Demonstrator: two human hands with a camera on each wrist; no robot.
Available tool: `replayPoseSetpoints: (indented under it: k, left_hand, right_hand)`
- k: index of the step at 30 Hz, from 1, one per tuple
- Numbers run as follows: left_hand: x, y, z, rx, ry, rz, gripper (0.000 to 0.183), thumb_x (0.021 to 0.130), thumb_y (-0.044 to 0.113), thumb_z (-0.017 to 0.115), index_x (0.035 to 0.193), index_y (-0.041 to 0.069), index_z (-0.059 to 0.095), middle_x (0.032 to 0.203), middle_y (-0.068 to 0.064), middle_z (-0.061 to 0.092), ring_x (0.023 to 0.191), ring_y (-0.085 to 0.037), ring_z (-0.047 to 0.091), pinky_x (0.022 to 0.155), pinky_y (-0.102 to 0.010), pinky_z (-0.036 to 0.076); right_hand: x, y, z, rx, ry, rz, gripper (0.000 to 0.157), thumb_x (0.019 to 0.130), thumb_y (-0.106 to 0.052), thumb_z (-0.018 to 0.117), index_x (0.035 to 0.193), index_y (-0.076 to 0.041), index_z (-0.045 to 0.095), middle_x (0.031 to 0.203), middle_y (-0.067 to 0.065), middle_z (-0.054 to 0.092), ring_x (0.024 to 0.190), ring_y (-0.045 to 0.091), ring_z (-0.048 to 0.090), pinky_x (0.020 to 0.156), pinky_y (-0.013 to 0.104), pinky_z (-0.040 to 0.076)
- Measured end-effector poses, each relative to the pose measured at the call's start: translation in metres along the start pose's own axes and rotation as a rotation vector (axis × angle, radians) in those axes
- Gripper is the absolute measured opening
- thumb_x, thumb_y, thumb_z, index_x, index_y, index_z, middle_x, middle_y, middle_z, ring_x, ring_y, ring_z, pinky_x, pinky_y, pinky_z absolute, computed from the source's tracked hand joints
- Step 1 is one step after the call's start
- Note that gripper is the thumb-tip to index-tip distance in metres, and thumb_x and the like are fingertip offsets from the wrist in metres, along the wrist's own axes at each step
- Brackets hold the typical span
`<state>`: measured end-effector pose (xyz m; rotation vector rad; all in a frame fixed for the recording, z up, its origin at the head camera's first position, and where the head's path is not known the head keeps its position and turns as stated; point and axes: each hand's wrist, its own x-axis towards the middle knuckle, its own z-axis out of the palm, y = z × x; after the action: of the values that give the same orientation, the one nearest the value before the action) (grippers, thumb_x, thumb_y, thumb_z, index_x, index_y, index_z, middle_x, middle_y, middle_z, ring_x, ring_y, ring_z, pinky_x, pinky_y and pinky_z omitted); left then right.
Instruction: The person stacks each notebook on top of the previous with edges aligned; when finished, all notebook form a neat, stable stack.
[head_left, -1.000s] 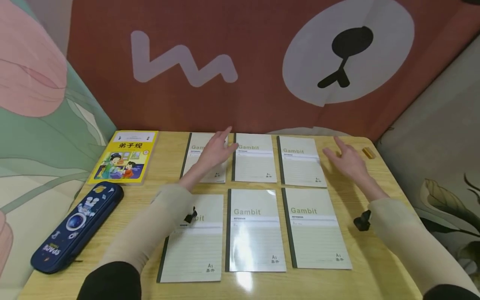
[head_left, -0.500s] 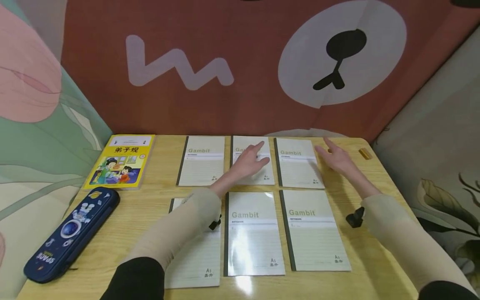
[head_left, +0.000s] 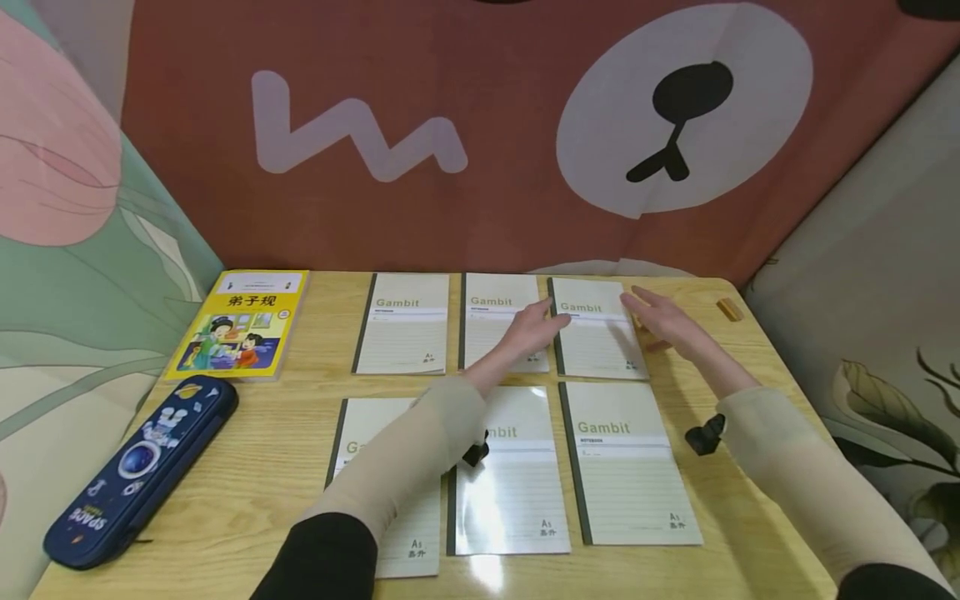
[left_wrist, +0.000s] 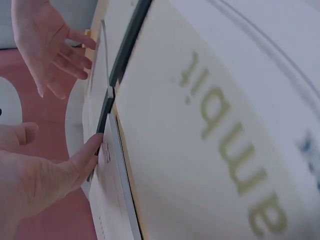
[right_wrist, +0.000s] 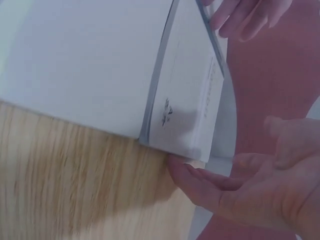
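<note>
Several white Gambit notebooks lie flat in two rows. The back right notebook lies between my hands. My left hand reaches over the back middle notebook, fingertips at the dark spine of the back right one; the left wrist view shows its fingers extended. On the opposite side, my right hand has its fingers at the notebook's right edge, and in the right wrist view a fingertip meets the corner beside the wood. Neither hand grips anything. My left forearm crosses the front left notebook and the front middle notebook.
A yellow picture book lies at the back left, with a dark blue space-themed pencil case in front of it. A small yellow-brown block sits near the back right corner. A red-brown patterned wall rises behind the table.
My left hand has moved right, from the back left notebook across the middle one to the back right one's spine. The right hand has turned slightly and stays at the right edge.
</note>
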<state>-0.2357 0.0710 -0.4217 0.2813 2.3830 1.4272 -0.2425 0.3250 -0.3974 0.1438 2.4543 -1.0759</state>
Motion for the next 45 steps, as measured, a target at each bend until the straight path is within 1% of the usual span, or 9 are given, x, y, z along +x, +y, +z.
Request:
replayPoseSetpoints:
  k: [4,8,16,19,23,26,30,36,45]
  left_hand:
    - [0.001,0.004,0.003,-0.125,-0.003,-0.049,0.057,0.106,0.037,0.050,0.155,0.009,0.046,0.152,-0.014,0.055,0.119,-0.033,0.065,0.100,-0.043,0.056]
    - [0.002,0.007,0.005,-0.251,0.004,-0.116,0.060,0.105,0.034,0.052,0.157,0.006,0.041,0.161,-0.013,0.045,0.144,-0.033,0.049,0.102,-0.043,0.057]
    - [0.002,0.007,0.007,-0.429,0.020,-0.170,0.060,0.105,0.026,0.052,0.158,0.002,0.037,0.166,-0.014,0.036,0.152,-0.034,0.037,0.105,-0.044,0.056]
    - [0.003,0.006,0.008,-0.448,0.061,-0.183,0.057,0.104,0.022,0.054,0.155,0.001,0.042,0.161,-0.015,0.043,0.145,-0.034,0.047,0.103,-0.042,0.057]
    - [0.007,0.006,0.008,-0.415,0.096,-0.199,0.055,0.102,0.014,0.057,0.154,0.002,0.045,0.157,-0.015,0.049,0.129,-0.030,0.060,0.100,-0.038,0.058]
    - [0.010,0.004,0.007,-0.372,0.090,-0.199,0.053,0.102,0.008,0.057,0.154,0.003,0.045,0.154,-0.014,0.053,0.125,-0.027,0.062,0.102,-0.037,0.056]
    - [0.012,0.002,0.004,-0.387,0.067,-0.196,0.053,0.101,0.002,0.058,0.153,0.002,0.047,0.147,-0.017,0.058,0.122,-0.027,0.066,0.103,-0.036,0.056]
    - [0.012,-0.001,-0.017,-0.409,0.000,-0.146,0.053,0.098,0.000,0.063,0.149,-0.004,0.049,0.141,-0.023,0.062,0.096,-0.019,0.071,0.101,-0.038,0.058]
    - [0.000,-0.008,-0.067,-0.378,-0.012,-0.109,0.049,0.100,0.003,0.062,0.146,-0.007,0.050,0.140,-0.024,0.061,0.082,-0.010,0.063,0.094,-0.035,0.060]
  right_hand:
    - [0.000,-0.005,0.001,0.024,-0.038,0.021,0.088,0.105,-0.065,0.031,0.165,-0.014,-0.009,0.170,0.031,0.003,0.151,0.054,0.025,0.110,0.066,0.045]
    - [-0.002,-0.011,0.001,0.051,-0.052,0.049,0.088,0.107,-0.060,0.034,0.164,-0.013,-0.012,0.169,0.032,0.000,0.151,0.054,0.025,0.112,0.068,0.042]
    - [-0.004,-0.012,-0.001,0.130,-0.044,0.160,0.089,0.108,-0.050,0.040,0.163,-0.006,-0.015,0.168,0.032,0.008,0.149,0.047,0.032,0.116,0.061,0.041]
    - [-0.002,-0.010,-0.003,0.133,-0.031,0.179,0.080,0.109,-0.044,0.041,0.163,0.002,0.004,0.153,0.033,0.033,0.134,0.042,0.046,0.113,0.056,0.046]
    - [0.002,-0.004,-0.003,0.128,0.001,0.159,0.052,0.110,-0.033,0.042,0.142,0.007,0.039,0.108,0.013,0.053,0.100,0.024,0.056,0.095,0.043,0.052]
    - [0.005,0.002,-0.003,0.127,0.032,0.121,0.048,0.109,-0.026,0.043,0.143,0.008,0.044,0.095,0.002,0.056,0.088,0.013,0.057,0.086,0.035,0.053]
    - [0.006,0.007,-0.001,0.144,0.074,0.055,0.055,0.109,-0.018,0.045,0.155,0.010,0.034,0.108,0.003,0.063,0.083,0.002,0.059,0.080,0.026,0.056]
    - [0.007,0.001,0.004,0.168,0.128,0.011,0.052,0.109,-0.020,0.047,0.154,0.005,0.040,0.129,0.014,0.060,0.083,0.000,0.059,0.077,0.023,0.057]
    - [0.010,-0.030,0.025,0.280,0.107,-0.055,0.053,0.107,-0.019,0.052,0.155,0.003,0.041,0.111,0.001,0.065,0.083,0.000,0.063,0.078,0.021,0.058]
